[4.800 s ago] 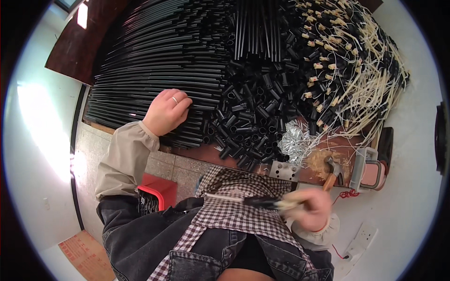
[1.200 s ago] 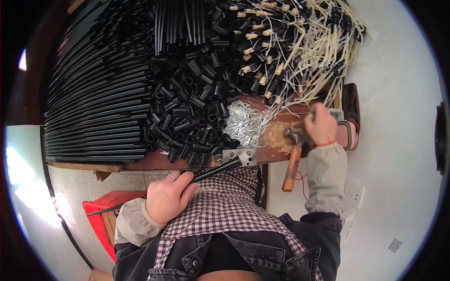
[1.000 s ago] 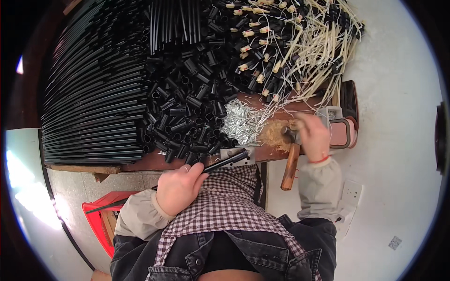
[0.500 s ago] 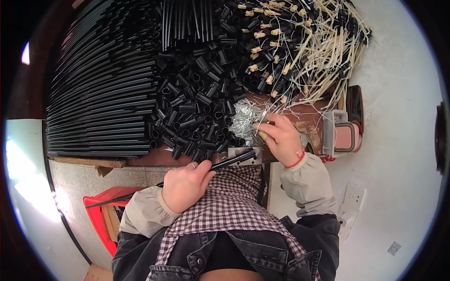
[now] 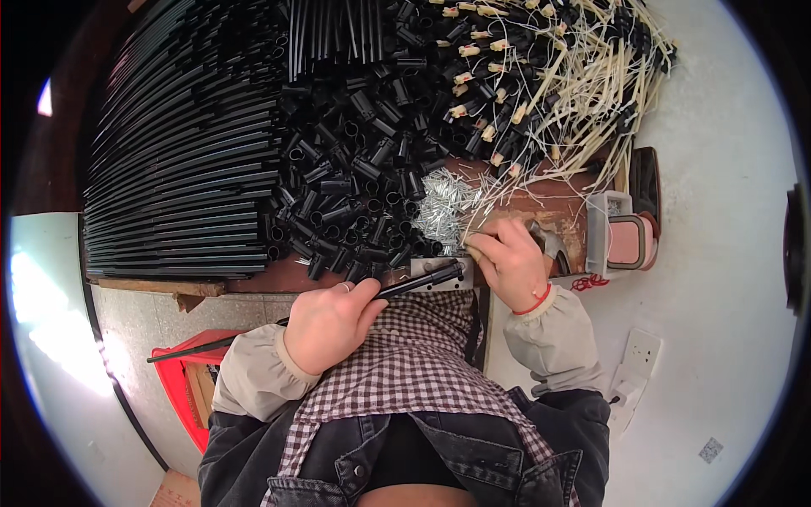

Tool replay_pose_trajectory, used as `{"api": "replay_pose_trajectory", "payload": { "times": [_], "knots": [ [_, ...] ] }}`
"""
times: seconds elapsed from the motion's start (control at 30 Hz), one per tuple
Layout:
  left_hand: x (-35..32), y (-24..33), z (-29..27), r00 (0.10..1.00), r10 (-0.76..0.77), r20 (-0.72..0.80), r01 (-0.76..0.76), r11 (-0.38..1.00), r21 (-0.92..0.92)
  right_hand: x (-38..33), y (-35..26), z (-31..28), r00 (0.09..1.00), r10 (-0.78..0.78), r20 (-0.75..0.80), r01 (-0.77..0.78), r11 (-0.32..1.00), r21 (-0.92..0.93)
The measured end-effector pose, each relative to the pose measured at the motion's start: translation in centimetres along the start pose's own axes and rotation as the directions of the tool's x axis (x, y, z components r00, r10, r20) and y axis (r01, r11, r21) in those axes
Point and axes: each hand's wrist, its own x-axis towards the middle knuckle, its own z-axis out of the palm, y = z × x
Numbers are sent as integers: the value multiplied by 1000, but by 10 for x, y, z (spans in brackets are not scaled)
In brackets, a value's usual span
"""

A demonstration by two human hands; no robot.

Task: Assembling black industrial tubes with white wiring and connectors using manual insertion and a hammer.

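Observation:
My left hand (image 5: 328, 325) is closed around a long black tube (image 5: 414, 286), which runs slantwise behind my forearm. The tube's far end bears a wider black sleeve and lies over a grey metal block (image 5: 420, 269) at the table's front edge. My right hand (image 5: 511, 264) is closed in a pinch just right of that end. What its fingertips hold, if anything, is too small to make out. Beside them lies a pile of short silvery pins (image 5: 446, 203). A hammer (image 5: 551, 243) with a metal head is partly hidden behind my right hand.
Many long black tubes (image 5: 186, 186) are stacked at the left, with loose black sleeves (image 5: 355, 182) heaped beside them. Cream connectors with wires (image 5: 583, 110) pile up at the back right. A clear plastic box (image 5: 596, 232) stands at the right edge. A red bin (image 5: 177, 380) is below left.
My right hand has drawn back from the pin pile toward the tube's end, uncovering the hammer. My left hand and the tube have shifted slightly.

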Motion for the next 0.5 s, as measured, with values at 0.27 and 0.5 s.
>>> {"api": "replay_pose_trajectory", "payload": {
  "times": [0.27,0.5],
  "knots": [
    [-1,0,-1,999,-11,33,11,1000,18,2,-16,-17,976,172,134,-201,950,241],
    [0,2,-5,998,-9,58,5,998,60,-10,-19,-23,786,486,382,-605,477,637]
  ]
}}
